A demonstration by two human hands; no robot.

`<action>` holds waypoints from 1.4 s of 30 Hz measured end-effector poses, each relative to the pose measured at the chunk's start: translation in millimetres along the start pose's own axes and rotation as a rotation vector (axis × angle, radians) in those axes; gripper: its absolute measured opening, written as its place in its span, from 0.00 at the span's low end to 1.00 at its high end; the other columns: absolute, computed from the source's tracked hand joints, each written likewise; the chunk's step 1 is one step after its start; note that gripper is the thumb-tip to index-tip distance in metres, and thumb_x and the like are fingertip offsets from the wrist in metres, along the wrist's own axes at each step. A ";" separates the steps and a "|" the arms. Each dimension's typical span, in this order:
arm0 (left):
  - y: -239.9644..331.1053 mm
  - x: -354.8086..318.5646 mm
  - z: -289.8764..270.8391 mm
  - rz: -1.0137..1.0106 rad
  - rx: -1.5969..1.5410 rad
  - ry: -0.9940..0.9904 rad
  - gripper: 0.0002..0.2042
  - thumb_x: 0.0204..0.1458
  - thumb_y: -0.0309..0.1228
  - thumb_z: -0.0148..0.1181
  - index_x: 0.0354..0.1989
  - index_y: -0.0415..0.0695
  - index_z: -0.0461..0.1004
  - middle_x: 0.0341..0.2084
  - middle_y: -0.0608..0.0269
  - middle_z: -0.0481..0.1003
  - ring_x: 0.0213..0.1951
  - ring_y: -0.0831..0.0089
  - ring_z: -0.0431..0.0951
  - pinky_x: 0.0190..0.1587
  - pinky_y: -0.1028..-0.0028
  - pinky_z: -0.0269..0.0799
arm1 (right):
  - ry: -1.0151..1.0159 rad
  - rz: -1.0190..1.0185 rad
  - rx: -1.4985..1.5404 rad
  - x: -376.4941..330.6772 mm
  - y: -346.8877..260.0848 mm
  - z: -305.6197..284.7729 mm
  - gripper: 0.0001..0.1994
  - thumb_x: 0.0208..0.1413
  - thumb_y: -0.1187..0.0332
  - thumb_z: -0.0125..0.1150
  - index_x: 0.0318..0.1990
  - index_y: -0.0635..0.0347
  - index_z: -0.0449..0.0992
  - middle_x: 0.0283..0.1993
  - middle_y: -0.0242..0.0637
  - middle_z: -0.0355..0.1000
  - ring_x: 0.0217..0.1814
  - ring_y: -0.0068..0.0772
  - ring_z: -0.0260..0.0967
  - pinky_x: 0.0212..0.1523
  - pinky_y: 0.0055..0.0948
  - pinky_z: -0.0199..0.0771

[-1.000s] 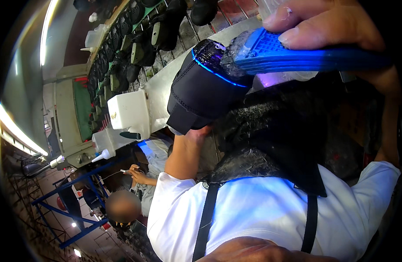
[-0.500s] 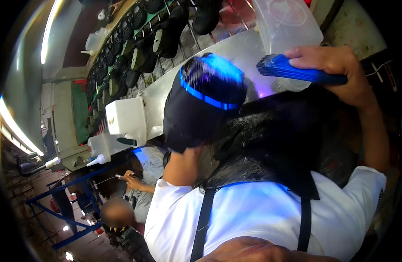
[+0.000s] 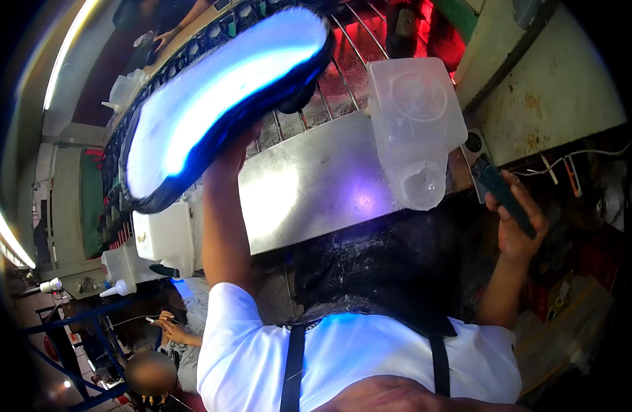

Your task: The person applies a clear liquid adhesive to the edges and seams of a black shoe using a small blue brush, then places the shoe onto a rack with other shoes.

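Observation:
A dark shoe (image 3: 226, 110) is raised at the upper left, its broad sole glowing white and blue under the light. My left hand (image 3: 242, 145) holds it from behind; most of that hand is hidden by the shoe. At the right, the fingers of my right hand (image 3: 518, 223) are closed round a flat, dark-handled brush (image 3: 502, 192), apart from the shoe. Left of the brush, a translucent plastic container (image 3: 419, 103) stands on the metal bench (image 3: 309, 185).
Several dark shoes sit on the rack (image 3: 295, 130) behind the bench, partly covered by the raised shoe. A white container (image 3: 166, 237) and a nozzle bottle (image 3: 123, 285) are at the left. Another person (image 3: 185, 329) is at the lower left; a rusty panel (image 3: 542, 103) stands at the right.
The shoe has moved up and left, and its sole now faces me. My right hand with the brush has dropped lower and drawn away from the shoe.

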State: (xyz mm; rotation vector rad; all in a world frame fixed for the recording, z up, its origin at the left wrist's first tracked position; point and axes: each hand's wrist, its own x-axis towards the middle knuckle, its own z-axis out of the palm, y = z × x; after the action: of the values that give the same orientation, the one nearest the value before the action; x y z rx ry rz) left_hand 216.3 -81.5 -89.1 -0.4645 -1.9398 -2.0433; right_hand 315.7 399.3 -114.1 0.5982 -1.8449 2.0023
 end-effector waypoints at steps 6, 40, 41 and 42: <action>-29.3 144.9 25.2 0.144 0.383 -0.558 0.24 0.56 0.31 0.64 0.62 0.46 0.70 0.56 0.57 0.74 0.59 0.64 0.72 0.60 0.67 0.70 | 0.132 0.050 0.000 -4.8 10.2 -6.9 0.19 0.55 0.77 0.67 0.55 0.70 0.74 0.57 0.67 0.70 0.47 0.51 0.78 0.39 0.40 0.87; -79.0 21.9 78.6 0.321 0.777 -0.151 0.13 0.52 0.26 0.59 0.46 0.39 0.77 0.26 0.57 0.74 0.22 0.69 0.72 0.28 0.70 0.69 | 0.105 0.777 0.221 -50.3 -5.1 88.0 0.19 0.64 0.69 0.58 0.53 0.81 0.69 0.40 0.57 0.77 0.30 0.39 0.80 0.31 0.31 0.85; -91.3 -7.7 63.0 0.184 0.797 -0.076 0.11 0.53 0.26 0.60 0.44 0.39 0.77 0.23 0.60 0.73 0.21 0.74 0.70 0.28 0.72 0.67 | 0.146 0.796 0.225 -49.6 -6.1 101.3 0.16 0.64 0.71 0.57 0.51 0.79 0.70 0.38 0.54 0.78 0.30 0.37 0.80 0.30 0.31 0.84; -107.3 -36.3 51.5 0.045 0.816 -0.004 0.09 0.53 0.26 0.60 0.43 0.40 0.78 0.21 0.63 0.72 0.21 0.80 0.69 0.27 0.75 0.65 | 0.139 0.793 0.193 -50.1 -1.2 109.3 0.15 0.64 0.71 0.57 0.51 0.79 0.71 0.37 0.53 0.78 0.31 0.37 0.80 0.30 0.30 0.84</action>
State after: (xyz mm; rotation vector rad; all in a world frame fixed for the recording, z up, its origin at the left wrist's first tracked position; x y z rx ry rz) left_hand 206.3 -24.7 -199.4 -0.2984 -2.4901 -1.0561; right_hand 366.4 291.9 -132.8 -0.2948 -1.9957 2.6315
